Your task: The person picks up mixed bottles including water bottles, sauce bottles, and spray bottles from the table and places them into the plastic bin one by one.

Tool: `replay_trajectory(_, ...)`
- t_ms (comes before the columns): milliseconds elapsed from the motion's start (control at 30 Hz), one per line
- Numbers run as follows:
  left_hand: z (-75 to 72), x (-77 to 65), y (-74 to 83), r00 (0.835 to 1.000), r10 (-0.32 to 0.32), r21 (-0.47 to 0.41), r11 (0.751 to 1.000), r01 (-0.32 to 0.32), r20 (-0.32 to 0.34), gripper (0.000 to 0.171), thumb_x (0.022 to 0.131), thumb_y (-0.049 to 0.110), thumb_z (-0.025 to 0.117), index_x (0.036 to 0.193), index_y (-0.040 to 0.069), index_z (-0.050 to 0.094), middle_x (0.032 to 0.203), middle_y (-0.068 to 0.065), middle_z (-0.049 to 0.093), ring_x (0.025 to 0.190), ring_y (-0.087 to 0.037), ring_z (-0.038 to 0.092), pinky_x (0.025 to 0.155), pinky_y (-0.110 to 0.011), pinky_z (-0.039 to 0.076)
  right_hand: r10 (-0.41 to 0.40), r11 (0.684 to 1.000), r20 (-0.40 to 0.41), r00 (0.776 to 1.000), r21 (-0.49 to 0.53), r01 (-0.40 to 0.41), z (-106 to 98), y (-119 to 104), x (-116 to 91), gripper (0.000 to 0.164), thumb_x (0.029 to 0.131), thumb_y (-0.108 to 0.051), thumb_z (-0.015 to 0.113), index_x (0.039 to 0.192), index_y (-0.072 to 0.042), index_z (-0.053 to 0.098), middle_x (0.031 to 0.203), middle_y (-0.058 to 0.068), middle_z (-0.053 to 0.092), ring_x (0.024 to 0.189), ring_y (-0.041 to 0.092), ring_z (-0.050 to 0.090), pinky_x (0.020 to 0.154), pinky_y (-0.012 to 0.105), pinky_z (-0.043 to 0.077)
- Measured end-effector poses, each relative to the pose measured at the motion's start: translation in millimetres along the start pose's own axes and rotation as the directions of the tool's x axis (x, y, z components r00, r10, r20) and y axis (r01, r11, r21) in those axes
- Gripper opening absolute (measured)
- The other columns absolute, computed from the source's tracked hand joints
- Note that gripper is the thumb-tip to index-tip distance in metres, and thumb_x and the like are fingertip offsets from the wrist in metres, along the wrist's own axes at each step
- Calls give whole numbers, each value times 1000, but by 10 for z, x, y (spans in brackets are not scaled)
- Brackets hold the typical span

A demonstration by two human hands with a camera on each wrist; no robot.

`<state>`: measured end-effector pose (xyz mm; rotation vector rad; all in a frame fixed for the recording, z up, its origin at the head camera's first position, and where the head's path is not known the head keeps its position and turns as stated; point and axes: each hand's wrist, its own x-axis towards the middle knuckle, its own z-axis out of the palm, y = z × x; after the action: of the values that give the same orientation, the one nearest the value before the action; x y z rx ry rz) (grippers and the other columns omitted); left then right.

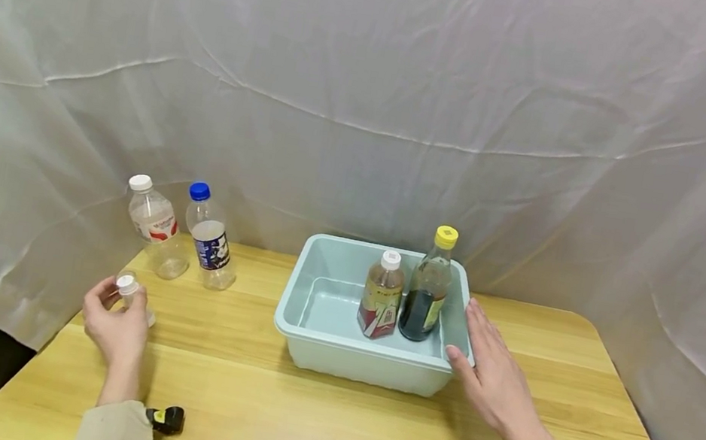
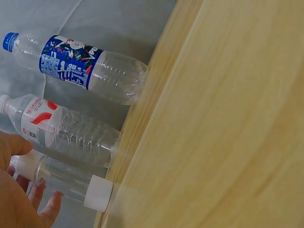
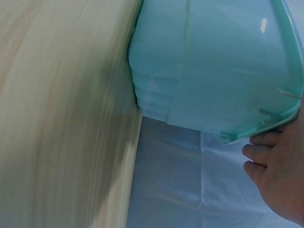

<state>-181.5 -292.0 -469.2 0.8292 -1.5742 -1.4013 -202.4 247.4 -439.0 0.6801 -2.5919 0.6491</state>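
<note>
My left hand point(image 1: 119, 331) is at the left of the table, its thumb and fingers curled round the upper part of a small clear bottle point(image 2: 71, 181) with a white top and a white base. The bottle stands upright, its base at the tabletop. On the right, my right hand point(image 1: 499, 385) rests with fairly straight fingers along the right rim of a pale blue-green plastic bin point(image 1: 365, 365). Inside that bin stand a brown drink bottle point(image 1: 380, 302) with a white cap and a dark sauce bottle point(image 1: 424, 310) with a yellow cap.
Behind my left hand stand two empty clear bottles: a white-capped one point(image 1: 162, 231) with a red and white label, and a blue-capped one point(image 1: 212, 248) with a dark blue label. A grey curtain point(image 1: 371, 101) hangs behind the wooden table point(image 1: 268, 420).
</note>
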Motion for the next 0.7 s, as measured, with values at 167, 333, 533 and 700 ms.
replay_trajectory(167,-7,-4,-3,1000,8,6,1000,-8,3,49,92,5,73,138,4,58,110,19,49,110,-3,54,98,-26,52,4,1000,-2,1000,0,-4,9,1,-3,70,108,-33,54,162,2,27,168,21,27,152,43,31,126,48,24)
replay_trajectory(333,-8,-13,2,1000,9,10,1000,-9,12,50,92,5,73,139,4,58,111,19,49,110,-3,53,99,-26,52,3,1000,2,1000,0,-3,6,-10,2,71,108,-34,53,163,2,26,168,21,26,152,42,31,125,50,26)
replay_trajectory(533,7,-35,33,1000,17,5,1000,-17,6,48,92,4,73,138,5,59,111,19,50,109,-2,53,97,-25,51,13,1000,21,1000,4,-13,5,-20,3,72,109,-35,52,163,2,24,169,21,25,153,42,30,126,50,25)
replay_trajectory(700,49,-60,103,998,66,-5,998,-66,3,46,92,6,74,136,6,61,116,12,55,109,-3,54,90,-22,49,3,1000,5,1000,2,-3,-2,-13,2,71,108,-33,53,162,3,25,168,21,26,152,43,30,126,50,25)
